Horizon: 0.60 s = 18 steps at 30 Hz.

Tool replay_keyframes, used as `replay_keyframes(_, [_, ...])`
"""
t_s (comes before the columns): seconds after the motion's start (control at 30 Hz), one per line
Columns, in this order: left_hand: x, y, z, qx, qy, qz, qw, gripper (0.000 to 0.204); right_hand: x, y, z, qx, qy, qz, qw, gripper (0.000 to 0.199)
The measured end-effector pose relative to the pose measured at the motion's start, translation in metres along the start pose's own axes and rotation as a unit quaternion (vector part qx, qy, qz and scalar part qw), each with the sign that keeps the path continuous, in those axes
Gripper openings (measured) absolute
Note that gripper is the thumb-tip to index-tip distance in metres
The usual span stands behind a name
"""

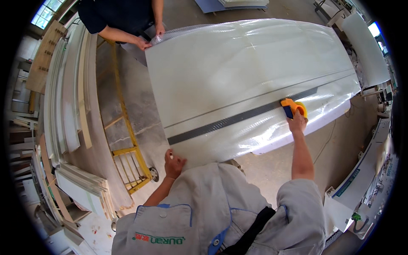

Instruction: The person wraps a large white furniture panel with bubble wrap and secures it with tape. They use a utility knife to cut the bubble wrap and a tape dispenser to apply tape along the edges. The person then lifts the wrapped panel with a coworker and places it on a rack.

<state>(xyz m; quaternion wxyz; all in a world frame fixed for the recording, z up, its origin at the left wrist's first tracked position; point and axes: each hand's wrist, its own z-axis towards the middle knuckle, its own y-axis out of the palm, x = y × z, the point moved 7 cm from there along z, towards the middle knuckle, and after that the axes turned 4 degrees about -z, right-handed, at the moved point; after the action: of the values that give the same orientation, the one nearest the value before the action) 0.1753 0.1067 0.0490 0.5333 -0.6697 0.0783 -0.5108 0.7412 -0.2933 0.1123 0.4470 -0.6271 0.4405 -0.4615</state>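
A large white panel (250, 68) wrapped in clear plastic film lies flat in front of me. A dark strip of tape (229, 120) runs across it from the near left corner toward the right. My right hand (297, 121) grips an orange tape dispenser (293, 107) pressed on the panel at the right end of the strip. At the panel's near left corner my left hand (173, 163) presses down on the film, fingers bent. Across the panel, another person's hands (149, 39) hold its far corner.
A yellow metal cart frame (127, 148) on wheels stands under the panel's left side. Stacks of white boards (72, 97) lean at the left. More panels lie at the far right (365, 46), with machinery (374, 170) along the right edge. The floor is concrete.
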Motion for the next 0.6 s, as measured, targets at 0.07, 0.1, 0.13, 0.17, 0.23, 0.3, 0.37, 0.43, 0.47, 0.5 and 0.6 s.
replay_keyframes(0.07, [-0.012,0.004,-0.003,-0.011,0.032,0.004,0.999,0.037,-0.006,-0.004,-0.004,0.026,0.012,0.05,0.998,0.062])
replay_keyframes(0.1, [-0.022,0.008,-0.008,0.0,0.062,0.01,0.998,0.037,-0.021,-0.023,-0.012,0.009,0.021,0.09,0.996,0.056])
replay_keyframes(0.13, [-0.028,0.012,-0.005,0.01,0.098,0.012,0.995,0.037,-0.033,-0.032,-0.024,0.032,0.038,0.141,0.989,0.052])
replay_keyframes(0.17, [-0.042,0.019,0.002,-0.057,0.024,-0.059,0.996,0.038,-0.047,-0.036,-0.041,0.052,0.052,0.192,0.979,0.048])
replay_keyframes(0.23, [-0.042,0.011,0.017,-0.126,-0.016,-0.113,0.985,0.039,-0.086,-0.022,-0.071,0.071,0.026,0.377,0.923,0.045])
replay_keyframes(0.3, [-0.012,-0.017,0.034,-0.057,0.157,-0.004,0.986,0.042,-0.15,-0.024,-0.119,0.048,-0.042,0.524,0.85,0.035])
replay_keyframes(0.37, [-0.014,-0.012,0.052,-0.098,0.191,0.013,0.977,0.045,-0.205,-0.051,-0.166,0.045,-0.112,0.436,0.892,0.037])
replay_keyframes(0.43, [-0.008,-0.013,0.071,-0.221,0.161,0.029,0.961,0.044,-0.266,-0.096,-0.199,0.077,-0.203,0.411,0.885,0.04])
replay_keyframes(0.47, [-0.003,-0.019,0.087,-0.289,0.134,0.024,0.948,0.041,-0.289,-0.113,-0.208,0.079,-0.231,0.433,0.868,0.044])
replay_keyframes(0.5, [-0.012,-0.014,0.105,-0.319,0.074,-0.093,0.94,0.039,-0.311,-0.132,-0.214,0.083,-0.273,0.417,0.863,0.047])
replay_keyframes(0.6, [0.047,-0.082,0.213,-0.282,-0.058,-0.401,0.869,0.058,-0.353,-0.171,-0.224,0.073,-0.357,0.41,0.836,0.046])
